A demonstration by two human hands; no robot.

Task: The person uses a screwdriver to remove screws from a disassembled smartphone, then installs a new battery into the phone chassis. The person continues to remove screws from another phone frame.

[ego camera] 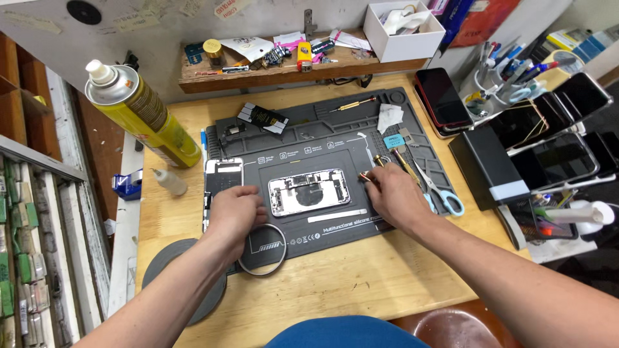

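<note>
Both forearms reach in from the near edge of the wooden table (335,283); the left hand (235,209) lies knuckles-up, fingers curled loosely together on the grey work mat (400,138), holding nothing; the right hand (390,193) pinches a small brass-tipped screwdriver (369,174) between closed fingertips. One opened phone (308,191) lies at the mat's centre, between the two hands, its right end touching the tool tip; one detached screen (222,177) rests at the mat's left edge; one pair of scissors (438,190) lies by its right edge.
</note>
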